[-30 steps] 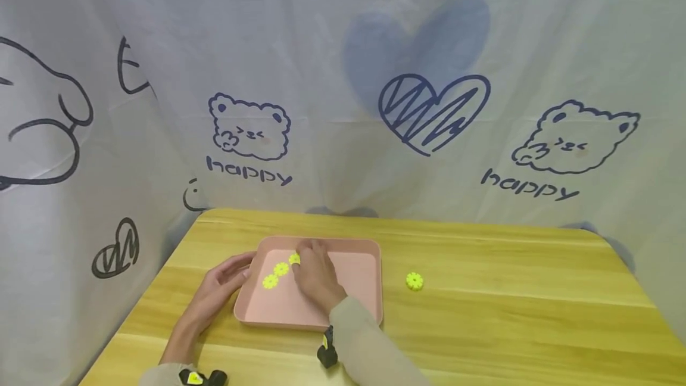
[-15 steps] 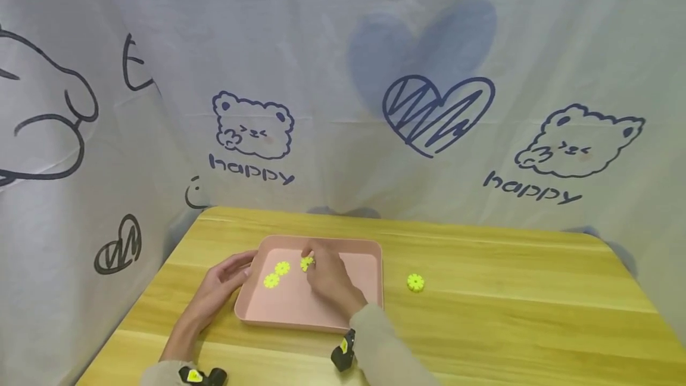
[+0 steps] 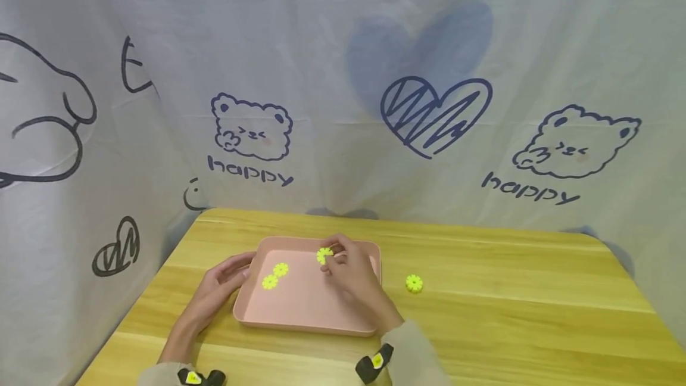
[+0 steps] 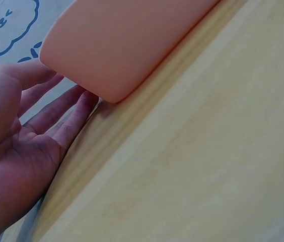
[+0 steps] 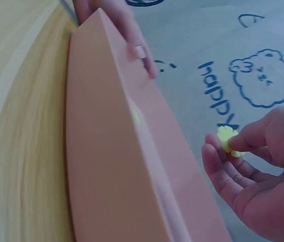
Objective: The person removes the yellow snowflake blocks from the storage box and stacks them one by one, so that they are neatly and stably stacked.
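Note:
A pale pink tray [image 3: 300,327] stands on the table. My left hand [image 3: 217,290] rests against its left side; in the left wrist view the thumb and fingers lie fairly straight, touching the tray's wall [image 4: 117,50]. My right hand [image 3: 356,273] is over the tray's right part and pinches a yellow flower-shaped plastic disc [image 3: 324,255] between thumb and fingers. The right wrist view shows this disc [image 5: 227,136] above the rim, partly covered by the thumb. Inside the tray, at the left, lie a yellow disc [image 3: 281,270] and another disc [image 3: 270,282], side by side.
To the right of the tray, a further yellow flower-shaped disc [image 3: 414,283] lies on the wooden table [image 3: 509,308]. A pale curtain [image 3: 332,106] with drawn hearts and bears hangs behind the table and along its left side.
My right hand has moved right across the tray, taking the pinched disc away from the two other discs and lifting it. The left hand stays at the tray's left side.

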The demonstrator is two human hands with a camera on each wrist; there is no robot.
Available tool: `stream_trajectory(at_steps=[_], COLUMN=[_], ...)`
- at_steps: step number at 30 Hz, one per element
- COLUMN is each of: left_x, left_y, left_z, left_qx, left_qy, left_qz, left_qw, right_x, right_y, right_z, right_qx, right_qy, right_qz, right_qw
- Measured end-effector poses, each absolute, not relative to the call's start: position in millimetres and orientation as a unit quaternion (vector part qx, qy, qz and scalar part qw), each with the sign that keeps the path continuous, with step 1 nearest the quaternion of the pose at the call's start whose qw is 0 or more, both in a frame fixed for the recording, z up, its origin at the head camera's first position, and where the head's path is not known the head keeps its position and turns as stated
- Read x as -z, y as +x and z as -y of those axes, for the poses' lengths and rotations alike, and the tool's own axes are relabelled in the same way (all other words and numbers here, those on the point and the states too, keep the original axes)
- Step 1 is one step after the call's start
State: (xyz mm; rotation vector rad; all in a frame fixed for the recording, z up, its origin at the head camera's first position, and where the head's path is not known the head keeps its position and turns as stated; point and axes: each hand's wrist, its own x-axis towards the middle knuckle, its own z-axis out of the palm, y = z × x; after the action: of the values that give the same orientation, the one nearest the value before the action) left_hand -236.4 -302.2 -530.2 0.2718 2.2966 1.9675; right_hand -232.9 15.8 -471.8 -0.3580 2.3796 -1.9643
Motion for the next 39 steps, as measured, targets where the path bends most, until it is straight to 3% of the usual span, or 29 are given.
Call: stream_trajectory(at_steps=[8,18,39], left_x=[531,532,532], left_y=[-236,-237,-237], left_z=[300,299,305], left_qx=[-0.644,-0.648,-0.647], left_qy=[0.085,0.089,0.095], left_qz=[-0.758,-0.754,-0.754], left_qw=[0.057,0.062,0.051], right_x=[459,456,466], right_y=[-212,-188,-176], right_z=[-55,-98,-147], right_qx=[0.634,0.641,0.596], right_qy=[-0.124,-0.108,-0.106], right_qz=[-0.763,-0.759,-0.789], right_qw=[-0.022,-0.034,-0.104])
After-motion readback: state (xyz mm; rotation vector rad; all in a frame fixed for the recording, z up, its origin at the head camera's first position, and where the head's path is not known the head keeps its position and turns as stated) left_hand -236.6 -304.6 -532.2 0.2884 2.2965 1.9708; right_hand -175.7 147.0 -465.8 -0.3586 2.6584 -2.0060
